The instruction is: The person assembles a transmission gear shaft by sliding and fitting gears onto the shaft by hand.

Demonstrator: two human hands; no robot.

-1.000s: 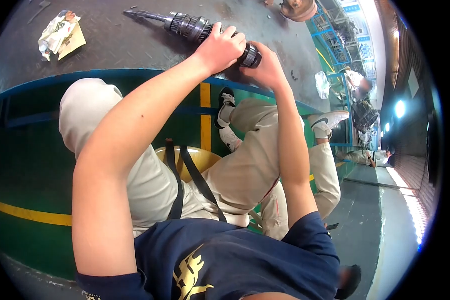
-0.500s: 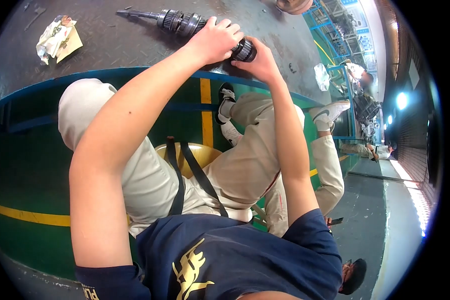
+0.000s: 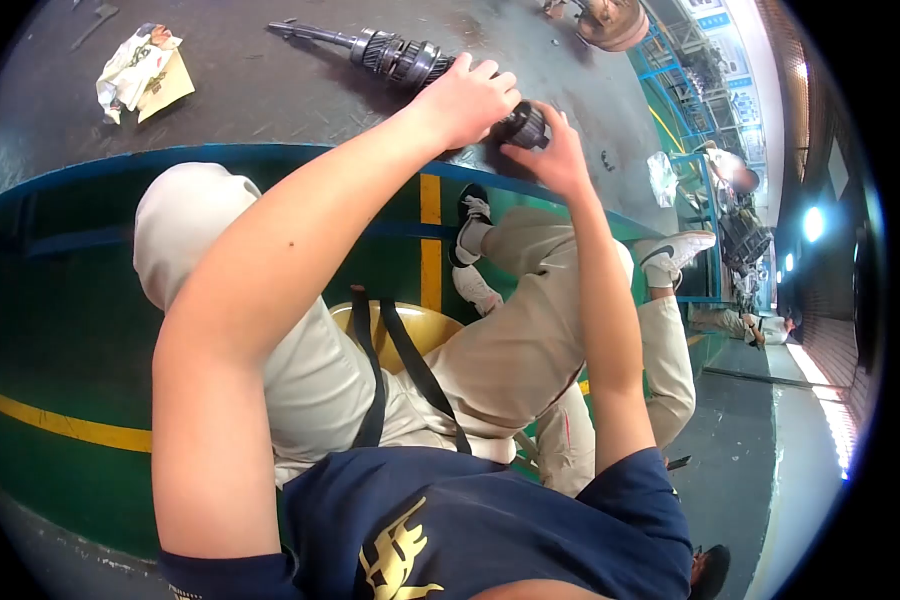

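Note:
A dark metal gear shaft lies on the grey worktable, its thin splined end pointing to the far left. My left hand is closed over the shaft to the right of its gears, covering that stretch. At the right end of the shaft, my right hand has thumb and fingers around a dark toothed gear. Whether this gear is seated on the shaft or apart from it is hidden behind my left hand.
Crumpled paper packaging lies on the worktable at the left. A rusty round part stands at the far side, and a plastic bag sits near the right edge. People are seated and standing to the right.
The camera view has shifted, so the scene sits further right and slightly lower. Both hands remain on the shaft and gear, with a slight shift in the right hand's grip.

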